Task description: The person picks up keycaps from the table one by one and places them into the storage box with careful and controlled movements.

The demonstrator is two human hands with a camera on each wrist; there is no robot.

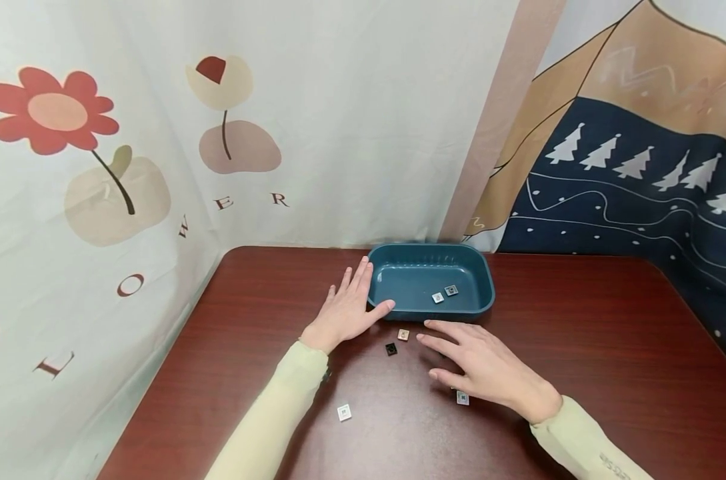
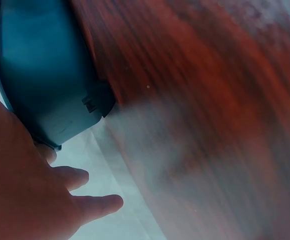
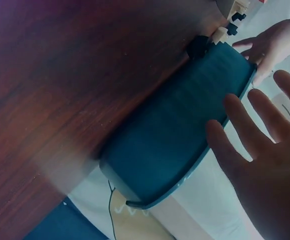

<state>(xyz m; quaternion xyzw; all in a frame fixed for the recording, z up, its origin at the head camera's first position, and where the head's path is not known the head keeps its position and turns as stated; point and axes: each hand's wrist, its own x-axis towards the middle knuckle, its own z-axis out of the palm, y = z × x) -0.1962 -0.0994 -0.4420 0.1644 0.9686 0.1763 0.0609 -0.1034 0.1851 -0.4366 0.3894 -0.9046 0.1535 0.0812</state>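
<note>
A dark teal plastic bin [image 1: 405, 283] stands at the back of the table, with a white and a grey small square piece [image 1: 451, 291] inside. My left hand [image 1: 347, 310] lies along its left side, fingers straight and thumb at the near-left corner of the rim. Over the table in front of the bin, my right hand [image 1: 489, 363] has its fingers spread and holds nothing. Left of its fingertips lie a beige square piece [image 1: 403, 335] and a black square piece [image 1: 391, 349]. A light square piece [image 1: 463, 398] shows partly beneath the right hand.
A white square piece [image 1: 345, 413] lies nearer the front of the reddish-brown wooden table [image 1: 249, 320]. Behind the table hang a white curtain [image 1: 351, 133] with flower prints and a dark blue printed cloth [image 1: 627, 193] at the right.
</note>
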